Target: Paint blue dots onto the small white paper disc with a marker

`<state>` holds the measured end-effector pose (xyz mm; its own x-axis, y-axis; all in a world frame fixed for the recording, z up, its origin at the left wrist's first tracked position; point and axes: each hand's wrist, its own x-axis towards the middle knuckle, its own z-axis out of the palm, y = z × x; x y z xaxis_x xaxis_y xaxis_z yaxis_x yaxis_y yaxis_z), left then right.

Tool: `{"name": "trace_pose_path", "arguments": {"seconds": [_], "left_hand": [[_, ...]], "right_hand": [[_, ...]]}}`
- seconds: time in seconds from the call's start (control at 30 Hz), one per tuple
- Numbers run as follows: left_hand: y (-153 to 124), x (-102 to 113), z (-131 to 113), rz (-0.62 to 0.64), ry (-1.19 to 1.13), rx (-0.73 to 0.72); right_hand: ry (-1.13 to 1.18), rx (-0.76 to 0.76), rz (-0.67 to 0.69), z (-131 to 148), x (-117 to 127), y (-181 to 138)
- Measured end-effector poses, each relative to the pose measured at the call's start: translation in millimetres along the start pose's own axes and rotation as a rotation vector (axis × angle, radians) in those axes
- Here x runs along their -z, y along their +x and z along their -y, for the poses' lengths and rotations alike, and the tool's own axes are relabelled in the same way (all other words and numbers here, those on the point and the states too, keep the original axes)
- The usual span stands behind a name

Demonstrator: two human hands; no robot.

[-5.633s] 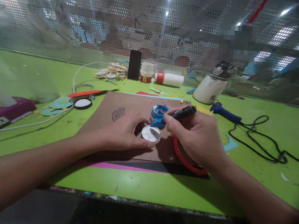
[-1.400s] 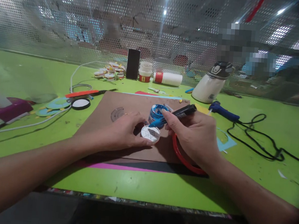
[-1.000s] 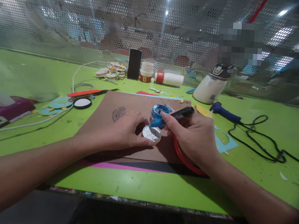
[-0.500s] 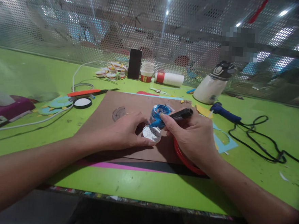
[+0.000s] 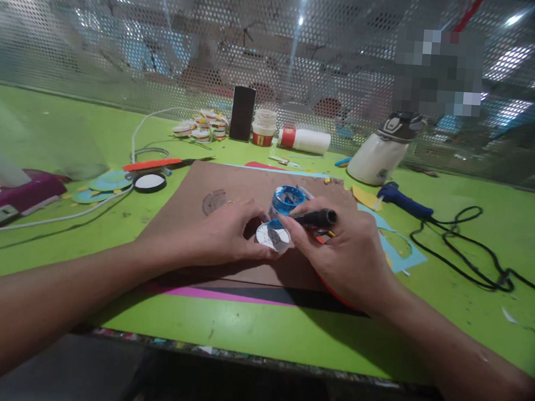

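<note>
My left hand (image 5: pixel 229 228) pinches a small white disc (image 5: pixel 270 238) by its edge, thumb in front and fingers behind. Thin black lines cross the disc's face, with a dark patch or shadow at its middle. In my right hand (image 5: pixel 342 242) is a thick black marker pen (image 5: pixel 315 218), its tip end over the disc; whether it touches cannot be seen. Just behind the disc stands a small blue jar (image 5: pixel 288 199), open at the top. Both hands are over a brown board (image 5: pixel 174 218). Part of a red curved rim (image 5: pixel 340 293) shows beneath my right hand.
A blue glue gun (image 5: pixel 405 201) with a black cord lies right, near a white bottle (image 5: pixel 378 156). At the back are a phone (image 5: pixel 243 114), paper cups (image 5: pixel 264 127) and several small white pieces (image 5: pixel 202 125). An orange cutter (image 5: pixel 153 165) and purple power strip (image 5: pixel 20 195) lie left.
My right hand has turned slightly, and the marker's rear end has dropped and shifted a little left. The disc is tilted slightly differently in my left hand, which has barely moved.
</note>
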<state>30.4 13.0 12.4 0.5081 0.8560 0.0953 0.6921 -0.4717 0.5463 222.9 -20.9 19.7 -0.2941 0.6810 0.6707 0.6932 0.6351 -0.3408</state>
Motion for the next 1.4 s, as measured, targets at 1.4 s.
{"name": "trace_pose_path", "arguments": {"seconds": [1.4], "left_hand": [[-2,-5,7,-0.020,-0.013,-0.029]], "right_hand": [[0.391,-0.425,-0.228,-34,6,28]]}}
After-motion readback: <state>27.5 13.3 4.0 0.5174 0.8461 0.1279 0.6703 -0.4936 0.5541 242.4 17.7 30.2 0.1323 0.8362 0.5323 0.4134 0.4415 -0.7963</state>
